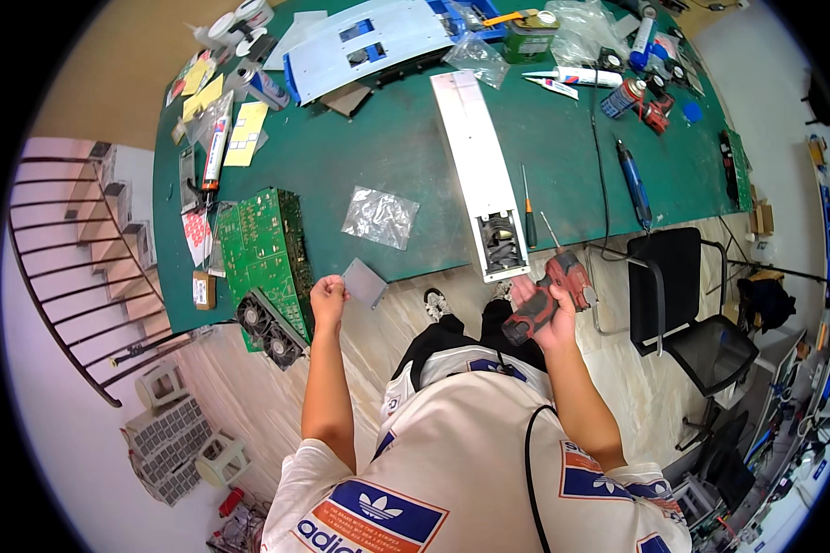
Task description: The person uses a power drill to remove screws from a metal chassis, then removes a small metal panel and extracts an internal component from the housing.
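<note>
My left hand [328, 302] is at the table's front edge, its fingers pinched on one corner of a thin grey plate [366, 284]. The plate hangs partly past the edge. In my right hand [555, 324] is a red and black cordless screwdriver [567, 281], its thin bit pointing away from me. Left of that tool lies a long white metal housing [478, 157], its near end open on dark parts inside. A screwdriver with an orange and dark handle [528, 221] rests beside the housing. Near my left hand is a green circuit board assembly [260, 240] with two black fans [272, 329].
A clear plastic bag [381, 217] lies on the green table [332, 170]. At the right are a blue pen-shaped tool [634, 184] with a cable and a black chair [669, 295]. A large white panel [369, 46], spray cans and glue tubes crowd the back.
</note>
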`<state>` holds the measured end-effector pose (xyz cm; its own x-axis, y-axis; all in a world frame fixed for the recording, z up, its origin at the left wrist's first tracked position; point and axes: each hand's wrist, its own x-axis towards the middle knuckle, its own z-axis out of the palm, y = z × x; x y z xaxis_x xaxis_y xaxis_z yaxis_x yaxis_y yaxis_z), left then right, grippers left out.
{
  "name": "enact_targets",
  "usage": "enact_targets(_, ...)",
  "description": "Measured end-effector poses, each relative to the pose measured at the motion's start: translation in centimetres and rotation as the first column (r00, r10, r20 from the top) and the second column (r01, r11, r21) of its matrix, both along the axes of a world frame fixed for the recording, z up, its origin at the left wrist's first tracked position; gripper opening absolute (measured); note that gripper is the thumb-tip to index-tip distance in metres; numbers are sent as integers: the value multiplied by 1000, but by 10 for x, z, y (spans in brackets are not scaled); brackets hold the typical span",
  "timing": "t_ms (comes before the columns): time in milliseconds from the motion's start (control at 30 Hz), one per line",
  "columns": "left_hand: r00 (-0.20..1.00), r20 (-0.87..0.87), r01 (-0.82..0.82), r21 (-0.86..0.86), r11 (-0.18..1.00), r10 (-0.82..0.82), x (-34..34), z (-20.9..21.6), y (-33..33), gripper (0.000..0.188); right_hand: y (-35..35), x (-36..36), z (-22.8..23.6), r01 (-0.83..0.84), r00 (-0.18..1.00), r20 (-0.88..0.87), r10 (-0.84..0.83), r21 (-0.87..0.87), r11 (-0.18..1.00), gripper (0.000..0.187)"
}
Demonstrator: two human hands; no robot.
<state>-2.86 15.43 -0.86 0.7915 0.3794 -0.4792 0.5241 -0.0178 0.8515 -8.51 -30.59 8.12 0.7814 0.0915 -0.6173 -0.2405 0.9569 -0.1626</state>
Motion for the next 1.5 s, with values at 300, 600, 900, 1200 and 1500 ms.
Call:
enact_targets(300, 981, -164, -117, -74, 990, 103, 55, -44, 38, 7, 6, 1, 4, 27, 999, -41, -31, -89, 996, 67)
enact_targets(600, 997, -45, 80, 628, 774, -66, 41, -56, 33, 37, 12, -1, -2, 45, 998, -35, -46, -47, 998, 65)
enact_targets(900, 754, -186, 349, -699, 624, -630, -26, 33, -207, 36, 10, 2, 4, 43, 997, -58, -45, -48, 998, 76)
enact_targets(1200, 873, -225, 120, -760, 638, -432, -21, -2, -281, 23, -6, 2, -3, -93, 996, -13, 93, -1, 996, 71)
enact_targets(1500, 940, -251, -33, -739, 673, -231, -37, -14, -293, 21, -80, 19, -38, -204, 979, -57, 198, -131, 970, 32)
